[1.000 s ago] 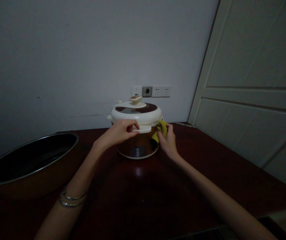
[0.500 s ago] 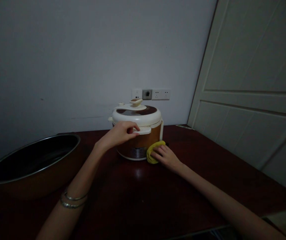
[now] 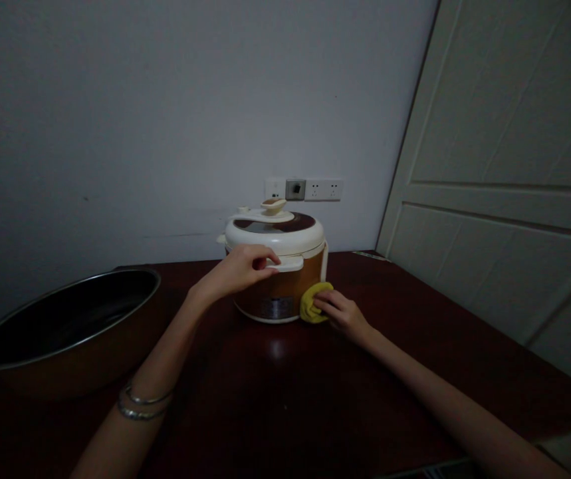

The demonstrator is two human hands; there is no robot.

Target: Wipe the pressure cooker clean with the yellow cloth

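An electric pressure cooker (image 3: 285, 286) with a golden-brown body and a white-rimmed lid (image 3: 275, 237) stands upright on the dark red table, lid on. My left hand (image 3: 245, 267) pinches the white side handle (image 3: 290, 264) that juts from the cooker toward me. In my right hand (image 3: 342, 313) is a bunched yellow cloth (image 3: 314, 307), pressed against the lower right of the cooker's body near the base. The fingers partly cover the cloth.
A large dark pot (image 3: 80, 332) with a metal rim stands at the left of the table (image 3: 285, 399). Wall sockets (image 3: 322, 190) and a switch sit behind the cooker. A pale panelled door (image 3: 489, 133) rises along the right side.
My right hand has slid the yellow cloth slightly right along the cooker's lower side. My left hand keeps its hold on the handle. The view has shifted a little.
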